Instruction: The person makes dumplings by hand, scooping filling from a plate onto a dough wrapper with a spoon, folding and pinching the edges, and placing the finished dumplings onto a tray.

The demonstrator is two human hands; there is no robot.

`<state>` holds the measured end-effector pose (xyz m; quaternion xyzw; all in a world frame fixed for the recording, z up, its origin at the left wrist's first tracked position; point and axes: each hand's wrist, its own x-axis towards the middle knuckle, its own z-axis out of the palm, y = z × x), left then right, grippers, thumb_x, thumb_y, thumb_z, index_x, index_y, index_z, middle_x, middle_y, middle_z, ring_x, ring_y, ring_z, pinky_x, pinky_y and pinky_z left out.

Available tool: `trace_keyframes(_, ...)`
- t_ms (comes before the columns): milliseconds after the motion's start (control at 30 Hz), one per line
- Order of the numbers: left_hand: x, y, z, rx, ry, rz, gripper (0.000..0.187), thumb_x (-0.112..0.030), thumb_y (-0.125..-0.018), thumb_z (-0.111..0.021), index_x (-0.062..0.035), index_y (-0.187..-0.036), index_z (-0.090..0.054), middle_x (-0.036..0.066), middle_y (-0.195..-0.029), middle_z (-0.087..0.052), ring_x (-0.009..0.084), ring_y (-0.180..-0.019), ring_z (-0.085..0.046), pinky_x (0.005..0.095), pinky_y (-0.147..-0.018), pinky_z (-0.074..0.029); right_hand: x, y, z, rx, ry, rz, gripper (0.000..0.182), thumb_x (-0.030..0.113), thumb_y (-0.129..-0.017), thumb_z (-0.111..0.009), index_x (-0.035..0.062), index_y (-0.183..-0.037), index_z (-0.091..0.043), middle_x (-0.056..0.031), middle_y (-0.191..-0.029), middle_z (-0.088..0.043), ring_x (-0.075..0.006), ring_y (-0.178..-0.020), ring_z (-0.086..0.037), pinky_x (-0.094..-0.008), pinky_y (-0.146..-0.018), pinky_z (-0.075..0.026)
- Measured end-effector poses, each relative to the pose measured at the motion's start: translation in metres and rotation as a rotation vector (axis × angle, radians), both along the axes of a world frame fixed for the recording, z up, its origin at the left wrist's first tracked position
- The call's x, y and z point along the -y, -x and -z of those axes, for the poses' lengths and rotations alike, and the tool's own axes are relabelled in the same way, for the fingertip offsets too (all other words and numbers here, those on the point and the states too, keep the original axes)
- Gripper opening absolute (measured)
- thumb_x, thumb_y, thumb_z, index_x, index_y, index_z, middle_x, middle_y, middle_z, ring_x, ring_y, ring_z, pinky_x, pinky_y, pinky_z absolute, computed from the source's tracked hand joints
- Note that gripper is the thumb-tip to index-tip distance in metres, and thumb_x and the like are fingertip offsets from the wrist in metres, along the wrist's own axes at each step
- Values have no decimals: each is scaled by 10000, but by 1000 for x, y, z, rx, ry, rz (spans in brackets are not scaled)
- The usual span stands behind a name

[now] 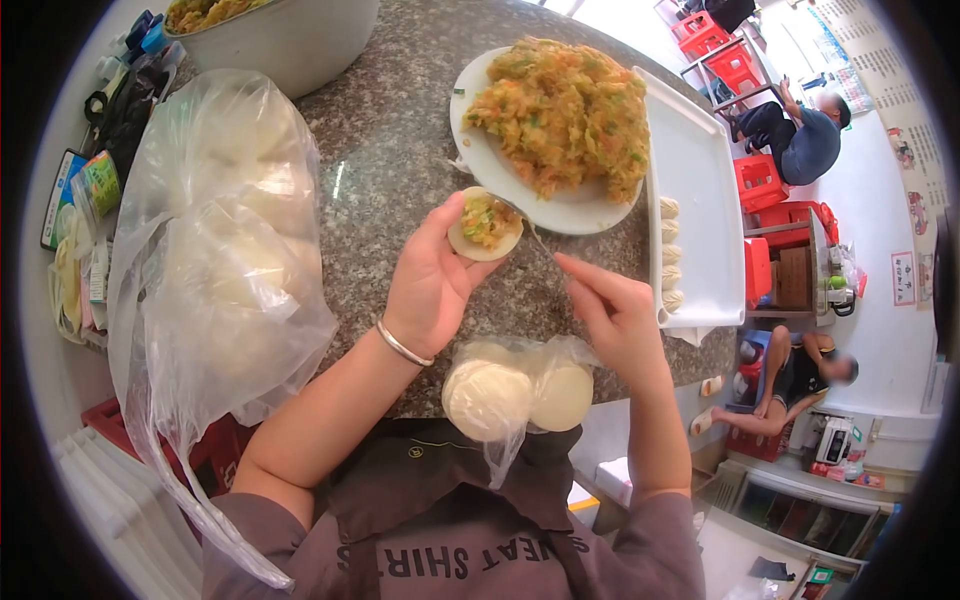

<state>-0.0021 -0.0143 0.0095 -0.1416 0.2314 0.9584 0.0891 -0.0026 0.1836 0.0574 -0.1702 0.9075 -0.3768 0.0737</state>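
Note:
A round dumpling wrapper point(463, 240) rests on the fingers of my left hand point(435, 275), with a dab of chopped orange-green filling point(488, 220) on it. My right hand point(615, 310) pinches the handle of a thin metal utensil point(543, 243). Its far end reaches the wrapper's edge, too small to make out clearly. Just beyond both hands, a white plate point(468, 135) bears a large mound of filling point(565, 115). Close to my body, stacked round wrappers point(488, 398) sit in a clear plastic bag.
On the right, a white tray point(715, 260) holds a row of several pleated dumplings point(671, 255). A large plastic bag point(225, 220) of pale contents lies left, below a metal bowl point(290, 45) of filling. Two people sit farther off at right, near red stools point(762, 185).

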Motion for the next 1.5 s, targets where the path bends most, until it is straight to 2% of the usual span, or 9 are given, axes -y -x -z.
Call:
trace_keyframes(200,0,0,0,-43,2,15,508,-365,-965,-449,19,-1297,-428,141,-1232,-554,234,-1122,-577,356,-960,-480,-5,-9,-6,-147,-123,-100,303,19,-815,-623,73,-1110,-668,-88,-658,-581,-176,-533,-547,-295,-535,-453)
trace_keyframes(300,2,0,-2,-59,10,39,520,-370,-970,-440,20,-1312,-419,136,-1239,-550,223,-1140,-562,349,-965,-472,-5,-10,-5,-222,0,-72,328,18,-800,-632,99,-1116,-671,-73,-620,-540,-179,-507,-526,-301,-507,-442)
trace_keyframes(367,1,-1,-2,-64,15,69,527,-372,-972,-436,22,-1321,-414,133,-1245,-546,216,-1149,-554,345,-967,-468,-4,-11,-8,-247,-154,-118,333,23,-798,-637,113,-1117,-673,-71,-615,-533,-187,-497,-515,-303,-496,-438)
trace_keyframes(800,1,-1,-3,-122,83,80,549,-378,-985,-407,28,-1355,-381,119,-1317,-491,210,-1194,-507,354,-1022,-408,-10,-10,-12,-95,-9,-46,317,7,-802,-625,79,-1106,-675,-74,-683,-600,-158,-529,-526,-290,-526,-441)
trace_keyframes(900,0,-1,-5,-126,94,83,557,-384,-986,-401,28,-1359,-373,119,-1322,-487,210,-1206,-498,357,-1030,-402,-15,-10,-10,-31,55,94,305,16,-807,-628,81,-1100,-677,-79,-681,-593,-165,-529,-515,-291,-525,-435)
trace_keyframes(967,1,-2,-4,-130,99,95,558,-387,-987,-397,27,-1360,-372,118,-1319,-489,210,-1209,-495,360,-1033,-399,-12,-9,-3,-77,-1,-43,292,9,-816,-619,63,-1098,-676,-69,-673,-586,-132,-525,-494,-266,-506,-411)
trace_keyframes(1167,-1,-1,-5,-166,120,90,515,-220,-954,-509,36,-1372,-349,126,-1315,-490,207,-1184,-520,333,-1017,-418,-17,-1,-4,1,79,161,252,38,-824,-621,57,-1068,-683,-88,-717,-599,-170,-549,-522,-286,-533,-429)
trace_keyframes(1233,-6,-4,-4,-265,328,64,538,-84,-905,-574,26,-1380,-347,120,-1256,-539,188,-1117,-569,297,-938,-479,-22,12,4,-179,-146,169,235,46,-838,-603,49,-1059,-681,-92,-753,-588,-176,-578,-554,-294,-557,-441)
trace_keyframes(1500,-3,-9,-6,-347,517,129,427,-58,-889,-602,9,-1295,-488,95,-1137,-612,133,-1006,-607,254,-795,-527,-7,22,25,-463,-189,132,230,63,-796,-662,59,-1025,-685,-95,-826,-599,-252,-784,-598,-332,-707,-472)
